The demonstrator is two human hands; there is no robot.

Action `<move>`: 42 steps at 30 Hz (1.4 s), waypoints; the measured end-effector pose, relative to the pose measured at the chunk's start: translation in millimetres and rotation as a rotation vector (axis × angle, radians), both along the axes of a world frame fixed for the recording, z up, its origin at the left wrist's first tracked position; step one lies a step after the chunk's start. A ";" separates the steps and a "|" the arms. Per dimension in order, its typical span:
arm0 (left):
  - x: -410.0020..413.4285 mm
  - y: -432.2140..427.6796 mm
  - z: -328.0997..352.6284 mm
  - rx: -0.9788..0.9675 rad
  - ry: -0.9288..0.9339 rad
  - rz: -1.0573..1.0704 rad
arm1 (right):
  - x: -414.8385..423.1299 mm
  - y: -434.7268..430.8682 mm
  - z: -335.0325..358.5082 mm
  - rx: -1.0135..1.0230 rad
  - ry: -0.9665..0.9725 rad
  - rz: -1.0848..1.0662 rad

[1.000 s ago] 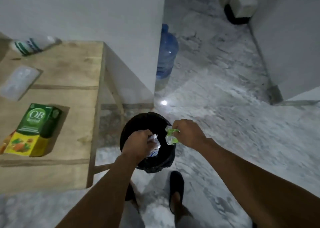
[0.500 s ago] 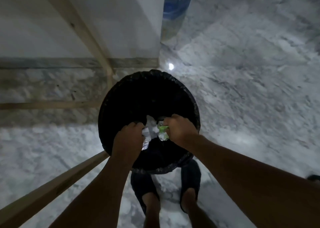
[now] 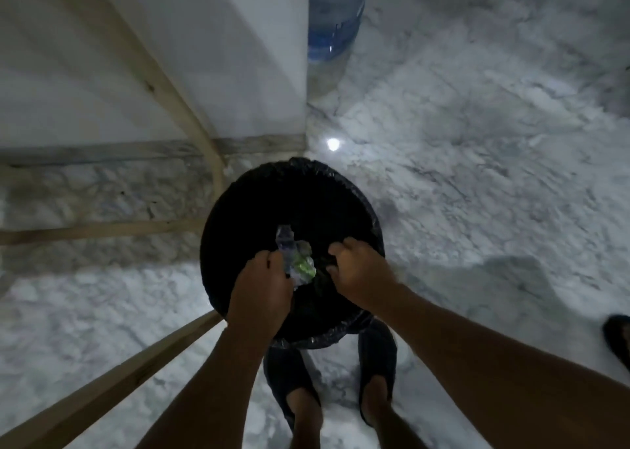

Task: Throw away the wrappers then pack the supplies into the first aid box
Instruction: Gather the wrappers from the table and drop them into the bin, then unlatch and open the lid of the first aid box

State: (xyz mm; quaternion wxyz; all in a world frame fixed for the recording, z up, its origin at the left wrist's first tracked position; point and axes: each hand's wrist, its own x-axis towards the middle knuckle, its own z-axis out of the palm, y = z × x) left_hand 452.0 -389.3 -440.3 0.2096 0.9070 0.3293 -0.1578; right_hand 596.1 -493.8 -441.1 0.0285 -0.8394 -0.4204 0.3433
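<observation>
A round bin (image 3: 344,189) lined with a black bag stands on the floor right below me. Both my hands are over its opening. My left hand (image 3: 260,288) is curled, and a crumpled clear wrapper (image 3: 284,240) sticks out past its fingertips. A green and clear wrapper (image 3: 304,268) hangs loose just right of that hand, inside the bin's mouth and apart from my right hand. My right hand (image 3: 358,271) is over the bin's right side, its fingers loosely bent with nothing in them. The first aid box and the supplies are out of view.
Wooden table legs and rails (image 3: 170,94) run along the left, one rail (image 3: 102,387) slanting close by my left arm. A blue water jug (image 3: 335,15) stands at a white wall corner. My feet (image 3: 300,397) are on the marble floor just behind the bin.
The green wrapper has left my right hand and now hangs between my hands over the bin. Since a second ago the view has tilted down, so the table top has gone out of sight.
</observation>
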 end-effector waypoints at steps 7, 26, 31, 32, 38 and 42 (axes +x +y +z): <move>20.2 -12.5 231.1 0.075 -0.171 0.021 | -1.1 -3.5 233.6 0.112 -0.162 -0.103; -195.0 18.3 585.2 0.656 -0.526 0.266 | -187.8 38.6 582.4 0.660 -0.404 0.060; -302.1 30.8 579.0 0.620 -0.436 0.391 | -271.9 65.1 583.3 0.647 -0.359 0.166; -321.6 36.8 575.8 0.614 -0.417 0.404 | -287.7 73.1 582.5 0.648 -0.362 0.177; -423.5 103.9 555.2 0.590 -0.372 0.412 | -378.7 140.1 574.8 0.660 -0.358 0.151; -474.7 158.8 550.0 0.556 -0.365 0.385 | -433.7 189.3 567.5 0.629 -0.316 0.078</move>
